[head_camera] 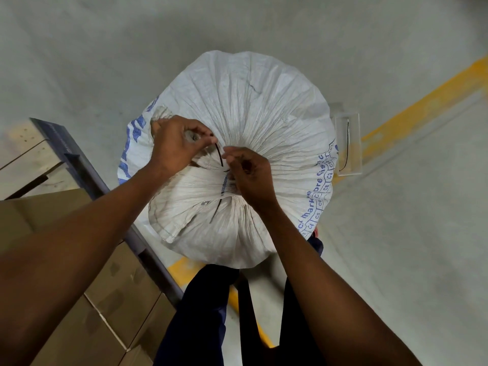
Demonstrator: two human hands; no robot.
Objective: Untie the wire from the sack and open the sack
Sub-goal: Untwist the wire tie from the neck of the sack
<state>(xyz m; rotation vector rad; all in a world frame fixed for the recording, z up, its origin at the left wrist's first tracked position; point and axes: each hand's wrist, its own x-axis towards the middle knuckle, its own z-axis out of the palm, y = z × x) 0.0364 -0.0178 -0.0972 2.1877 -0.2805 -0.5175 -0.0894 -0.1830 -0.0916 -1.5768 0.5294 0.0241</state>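
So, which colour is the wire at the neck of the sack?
Black. The wire shows best in the head view, against the white sack.

Head camera, steeply downward, close above the sack (237,122)

Sacks: you had one white woven sack (237,107) in front of you.
Wires on the sack: you faced one dark wire (219,157) at its gathered neck.
Hands: you had two on the neck, left hand (177,146) and right hand (250,178).
Clear trays: you had one clear tray (348,143) beside the sack.
Loose wires in the tray: one loose wire (346,151).
Cardboard boxes: you had at least three cardboard boxes (116,286) at your left.
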